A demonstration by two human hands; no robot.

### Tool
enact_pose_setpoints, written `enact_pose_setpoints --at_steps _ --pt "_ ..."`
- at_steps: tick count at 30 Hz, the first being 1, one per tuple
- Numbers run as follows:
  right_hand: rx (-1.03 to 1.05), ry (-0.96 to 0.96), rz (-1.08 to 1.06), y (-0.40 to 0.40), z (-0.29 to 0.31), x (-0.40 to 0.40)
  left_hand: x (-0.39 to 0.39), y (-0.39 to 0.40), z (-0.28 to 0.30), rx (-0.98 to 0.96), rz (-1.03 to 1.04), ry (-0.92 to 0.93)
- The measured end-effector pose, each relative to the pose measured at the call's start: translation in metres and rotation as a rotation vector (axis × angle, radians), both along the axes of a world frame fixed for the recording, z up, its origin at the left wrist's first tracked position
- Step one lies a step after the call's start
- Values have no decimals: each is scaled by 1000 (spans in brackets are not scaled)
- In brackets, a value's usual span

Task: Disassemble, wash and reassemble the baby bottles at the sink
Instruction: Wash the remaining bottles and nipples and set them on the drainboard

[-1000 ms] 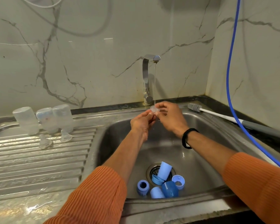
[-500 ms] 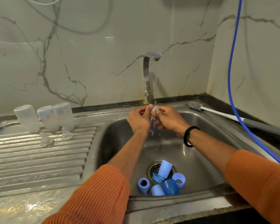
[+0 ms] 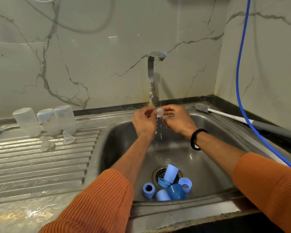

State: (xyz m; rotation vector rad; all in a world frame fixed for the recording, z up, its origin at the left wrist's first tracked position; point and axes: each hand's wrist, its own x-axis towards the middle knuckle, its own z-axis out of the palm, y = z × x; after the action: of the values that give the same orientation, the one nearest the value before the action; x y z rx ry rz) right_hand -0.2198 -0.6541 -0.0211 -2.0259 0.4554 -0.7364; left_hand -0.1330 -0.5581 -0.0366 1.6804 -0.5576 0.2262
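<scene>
My left hand (image 3: 144,122) and my right hand (image 3: 176,120) pinch a small clear silicone teat (image 3: 159,113) between them under the thin stream from the tap (image 3: 152,76), above the steel sink (image 3: 118,148). Water runs off the teat into the basin. Several blue caps and collars (image 3: 168,184) lie around the drain at the near side of the sink. Three clear bottle bodies (image 3: 47,121) stand upside down on the draining board, with two clear teats (image 3: 57,142) in front of them.
A bottle brush (image 3: 208,110) with a grey head and white handle lies on the sink's right rim. A blue hose (image 3: 238,81) hangs down the right wall and crosses the counter. The ribbed draining board (image 3: 40,165) is wet. Marble wall stands close behind the tap.
Both hands turned the teat under the stream; half a second ago they were closed together around it, now they have spread slightly with the teat showing between the fingertips.
</scene>
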Motion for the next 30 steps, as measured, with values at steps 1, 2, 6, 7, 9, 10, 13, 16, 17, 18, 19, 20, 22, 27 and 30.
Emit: enact_pose_setpoints --at_steps 1,2,6,7,9,10,13,16,17,18,19,20,22,27,30 --pt "-21 -32 -7 0 1 0 1 0 -1 2 1 33" --pt "-44 -59 -15 0 1 1 2 -1 -3 -2 -7 83" --pt "-160 -120 -47 1 0 2 4 -2 -7 -61 -82 313" --pt "-202 -128 -63 1 0 3 5 -3 -7 -66 -92 332" --pt "-277 -143 -99 0 0 2 5 -4 -7 -73 -105 345" --pt "-304 -153 -116 0 0 1 4 -4 -7 -71 -110 343" --pt "-369 -188 -163 0 2 1 2 -6 -6 -59 -136 330" --pt "-360 -217 -164 0 3 0 2 -7 -5 -67 -160 315" --pt "-351 -221 -156 -1 3 0 2 -7 -4 -73 -151 307" --pt "-346 -219 -148 -2 3 -1 2 -7 -4 -78 -136 294" --pt "-346 -209 -145 -2 3 -1 2 -6 -3 -85 -120 280" --pt "-349 -195 -145 -2 2 -1 2 -6 -3 -92 -108 267" --pt "-343 -175 -148 -2 2 -1 2 -5 -2 -96 -106 238" --pt "-297 -137 -145 -8 -1 -1 0 -3 -2 -83 -117 189" --pt "-246 -108 -133 -9 -2 -1 0 -3 0 -75 -92 182"
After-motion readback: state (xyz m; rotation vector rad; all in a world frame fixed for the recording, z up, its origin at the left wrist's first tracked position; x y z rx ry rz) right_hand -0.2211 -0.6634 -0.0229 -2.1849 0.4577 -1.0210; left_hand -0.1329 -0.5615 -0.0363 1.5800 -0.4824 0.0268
